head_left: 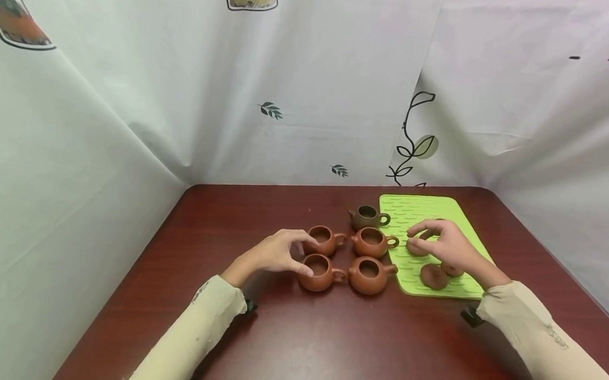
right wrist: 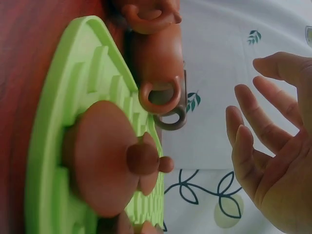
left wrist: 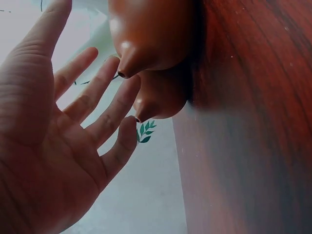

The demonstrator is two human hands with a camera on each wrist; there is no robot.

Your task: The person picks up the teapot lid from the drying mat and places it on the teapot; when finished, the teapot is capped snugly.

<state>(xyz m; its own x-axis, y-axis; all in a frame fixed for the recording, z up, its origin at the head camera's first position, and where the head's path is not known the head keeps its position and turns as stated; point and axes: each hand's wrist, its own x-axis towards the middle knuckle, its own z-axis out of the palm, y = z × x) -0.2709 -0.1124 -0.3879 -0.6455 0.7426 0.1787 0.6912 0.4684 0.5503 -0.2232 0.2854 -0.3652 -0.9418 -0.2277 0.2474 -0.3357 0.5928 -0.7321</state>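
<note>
My left hand (head_left: 279,252) reaches in at the left of a group of lidless clay teapots, thumb and fingers spread. Nearest to it are the front-left teapot (head_left: 316,285) and the back-left teapot (head_left: 329,244). The left wrist view shows its straight fingers beside a teapot spout (left wrist: 132,62); contact cannot be told. Over the green mat (head_left: 414,205) hovers my right hand (head_left: 455,247), fingers loosely bent and holding nothing. Below it lie several round clay lids (head_left: 434,277), partly hidden by the hand. One knobbed lid (right wrist: 100,161) fills the right wrist view's foreground.
To the right of the near pair stand a front teapot (head_left: 367,285) and another reddish teapot (head_left: 371,252). Behind them is a darker teapot (head_left: 361,221) beside the mat's left edge. All stand on a dark red wooden table (head_left: 301,337), with white patterned cloth (head_left: 319,70) around it.
</note>
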